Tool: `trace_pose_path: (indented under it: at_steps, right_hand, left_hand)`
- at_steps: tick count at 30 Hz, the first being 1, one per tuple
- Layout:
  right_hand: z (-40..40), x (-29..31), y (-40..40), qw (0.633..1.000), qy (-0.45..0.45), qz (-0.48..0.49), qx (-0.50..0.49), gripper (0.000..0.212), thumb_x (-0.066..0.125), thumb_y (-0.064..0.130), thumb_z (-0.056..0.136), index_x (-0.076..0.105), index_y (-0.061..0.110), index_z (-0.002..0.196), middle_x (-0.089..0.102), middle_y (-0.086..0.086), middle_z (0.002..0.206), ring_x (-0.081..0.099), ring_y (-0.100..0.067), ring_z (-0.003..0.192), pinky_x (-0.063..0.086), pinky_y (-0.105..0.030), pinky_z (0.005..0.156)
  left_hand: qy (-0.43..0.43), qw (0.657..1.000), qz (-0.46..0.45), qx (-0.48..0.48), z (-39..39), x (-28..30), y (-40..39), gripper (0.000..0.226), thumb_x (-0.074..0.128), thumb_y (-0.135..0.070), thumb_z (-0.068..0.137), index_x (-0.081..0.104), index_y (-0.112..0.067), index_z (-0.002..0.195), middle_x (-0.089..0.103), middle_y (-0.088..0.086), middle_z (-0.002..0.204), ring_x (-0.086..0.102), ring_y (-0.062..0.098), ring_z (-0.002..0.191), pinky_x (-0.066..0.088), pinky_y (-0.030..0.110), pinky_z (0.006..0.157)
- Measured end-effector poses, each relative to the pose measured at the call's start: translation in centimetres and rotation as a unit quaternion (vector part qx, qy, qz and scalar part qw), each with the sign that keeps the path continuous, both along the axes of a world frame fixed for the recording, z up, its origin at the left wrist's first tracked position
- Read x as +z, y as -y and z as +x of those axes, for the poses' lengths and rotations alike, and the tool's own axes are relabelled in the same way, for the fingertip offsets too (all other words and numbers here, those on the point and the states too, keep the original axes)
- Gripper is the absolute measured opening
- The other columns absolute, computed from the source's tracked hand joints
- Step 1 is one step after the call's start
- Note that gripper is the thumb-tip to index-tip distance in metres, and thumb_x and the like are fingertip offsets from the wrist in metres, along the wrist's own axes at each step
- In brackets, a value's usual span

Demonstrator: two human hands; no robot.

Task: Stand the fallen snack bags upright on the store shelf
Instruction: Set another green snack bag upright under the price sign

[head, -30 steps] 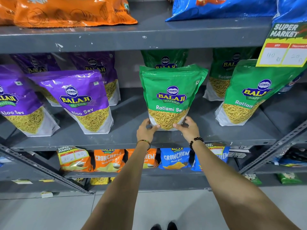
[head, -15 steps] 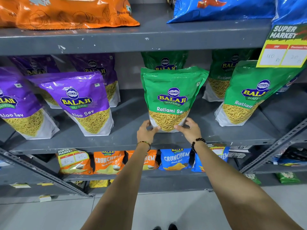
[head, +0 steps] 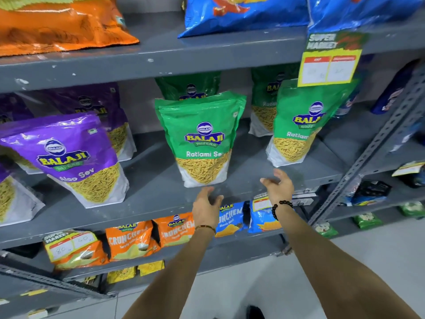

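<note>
Hands, two, bare. We have let go of the middle green bag [head: 202,139]: half a second ago both of our hands cupped its bottom corners, and now neither touches it. Our left hand [head: 205,209] hangs just below the bag's base, in front of the shelf edge [head: 149,210], fingers loosely spread and slightly curled, holding nothing. Our right hand [head: 279,186] sits off to the bag's lower right, apart from it, fingers spread and empty; a beaded bracelet [head: 280,207] circles that wrist.

Middle green bag: stands on its own on the middle shelf, near the front edge, label facing us, top leaning a little back. We judge this one done, since it holds its pose without support.

Right green bag [head: 303,127]: same shelf, to the right, partly behind a yellow price tag [head: 328,67]. It stands on its base but tilts to the right.

Purple bag [head: 76,157]: same shelf, left side, on its base, leaning left; others stand behind and beside it.

Rear green bags, behind the front row: partly hidden, so we cannot tell how they stand.

Orange bag [head: 57,24] and blue bag [head: 241,12], top shelf: both appear to lie flat.

Status, by our reckoning: one bag finished, hands free. The tilted bags on either side look like the nearest candidates for straightening; the view is blurred at the right.
</note>
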State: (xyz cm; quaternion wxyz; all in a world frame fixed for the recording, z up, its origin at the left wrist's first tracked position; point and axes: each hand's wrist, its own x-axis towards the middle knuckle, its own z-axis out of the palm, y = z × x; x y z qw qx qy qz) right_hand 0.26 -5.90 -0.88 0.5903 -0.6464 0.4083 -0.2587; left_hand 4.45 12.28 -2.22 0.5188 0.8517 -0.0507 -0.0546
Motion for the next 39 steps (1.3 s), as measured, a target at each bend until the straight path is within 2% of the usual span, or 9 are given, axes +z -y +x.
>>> trace_pose_path:
  at_steps: [2, 4, 6, 8, 15, 19, 27, 34, 39]
  right_hand:
    - [-1.0, 0.1, 2.3, 0.999, 0.014, 0.011, -0.05, 0.056, 0.068, 0.002, 0.079, 0.048, 0.003, 0.131, 0.058, -0.019, 0.127, 0.056, -0.026, 0.101, 0.046, -0.036, 0.097]
    - [-1.5, 0.1, 5.0, 0.998, 0.015, 0.019, -0.066, 0.058, 0.065, -0.001, 0.081, 0.043, 0.001, 0.134, 0.054, -0.023, 0.132, 0.057, -0.035, 0.098, 0.046, -0.029, 0.088]
    - [-1.8, -0.2, 7.7, 0.998, 0.001, 0.022, -0.054, 0.062, 0.065, 0.001, 0.082, 0.039, 0.001, 0.137, 0.052, -0.024, 0.133, 0.057, -0.035, 0.091, 0.045, -0.039, 0.093]
    - [-1.7, -0.6, 10.6, 0.999, -0.021, 0.01, -0.033, 0.069, 0.069, 0.007, 0.08, 0.036, 0.003, 0.14, 0.05, -0.019, 0.137, 0.053, -0.034, 0.116, 0.039, -0.045, 0.105]
    - [0.8, -0.5, 18.6, 0.984, -0.026, 0.017, 0.174, 0.093, 0.073, 0.004, 0.075, 0.017, 0.014, 0.149, 0.03, -0.011, 0.154, 0.036, -0.027, 0.137, 0.034, -0.042, 0.11]
    - [2.2, -0.6, 20.4, 0.962, -0.029, -0.002, 0.272, 0.086, 0.073, -0.002, 0.072, 0.028, 0.013, 0.144, 0.043, -0.008, 0.147, 0.04, -0.026, 0.134, 0.033, -0.041, 0.112]
    - [2.9, -0.9, 21.8, 0.951, -0.044, -0.012, 0.306, 0.088, 0.078, 0.009, 0.07, 0.029, 0.015, 0.143, 0.043, -0.007, 0.147, 0.038, -0.027, 0.136, 0.031, -0.042, 0.113]
    - [2.4, -1.1, 21.6, 0.944, -0.052, -0.034, 0.325, 0.092, 0.082, 0.014, 0.065, 0.032, 0.018, 0.142, 0.044, -0.008, 0.146, 0.04, -0.028, 0.135, 0.032, -0.049, 0.112]
    - [1.7, -1.1, 21.1, 0.946, -0.05, -0.049, 0.316, 0.094, 0.083, 0.019, 0.064, 0.032, 0.017, 0.142, 0.044, -0.009, 0.147, 0.039, -0.028, 0.135, 0.032, -0.05, 0.112]
  left_hand:
    - [-0.006, 0.999, 0.01, -0.033, -0.3, 0.0, 2.1, 0.043, 0.067, -0.025, 0.081, 0.056, -0.009, 0.119, 0.065, 0.013, 0.118, 0.059, 0.028, 0.11, 0.048, 0.037, 0.093]
    - [-0.007, 0.998, 0.019, -0.054, -0.4, 0.0, 4.4, 0.047, 0.067, -0.026, 0.081, 0.054, -0.009, 0.122, 0.064, 0.014, 0.122, 0.058, 0.028, 0.113, 0.047, 0.037, 0.095]
    - [-0.006, 0.997, 0.025, -0.076, -0.4, 0.0, 7.0, 0.052, 0.068, -0.028, 0.08, 0.052, -0.008, 0.125, 0.061, 0.016, 0.126, 0.056, 0.028, 0.117, 0.045, 0.037, 0.098]
    - [-0.012, 0.995, 0.029, -0.095, -0.1, 0.1, 9.8, 0.057, 0.069, -0.029, 0.079, 0.049, -0.009, 0.129, 0.057, 0.015, 0.131, 0.053, 0.029, 0.121, 0.043, 0.039, 0.101]
    - [-0.042, 0.996, 0.007, -0.081, 1.8, 1.5, 18.8, 0.083, 0.076, -0.021, 0.072, 0.03, -0.007, 0.141, 0.043, 0.015, 0.144, 0.047, 0.028, 0.127, 0.039, 0.039, 0.106]
    - [-0.083, 0.994, -0.045, -0.06, 2.4, 2.4, 21.3, 0.092, 0.077, -0.016, 0.071, 0.022, -0.009, 0.144, 0.036, 0.016, 0.148, 0.04, 0.03, 0.133, 0.037, 0.045, 0.108]
    - [-0.083, 0.993, -0.081, -0.027, 2.4, 2.7, 23.4, 0.062, 0.077, -0.017, 0.071, 0.047, -0.008, 0.124, 0.057, 0.013, 0.129, 0.054, 0.03, 0.117, 0.046, 0.042, 0.099]
    - [-0.07, 0.993, -0.092, 0.004, 1.3, 2.5, 22.5, 0.061, 0.078, -0.018, 0.069, 0.048, -0.008, 0.122, 0.059, 0.013, 0.127, 0.054, 0.017, 0.099, 0.044, 0.027, 0.083]
    - [-0.061, 0.995, -0.072, 0.006, 0.8, 2.5, 22.0, 0.063, 0.077, -0.02, 0.07, 0.048, -0.008, 0.124, 0.057, 0.012, 0.13, 0.054, 0.024, 0.114, 0.04, 0.026, 0.085]
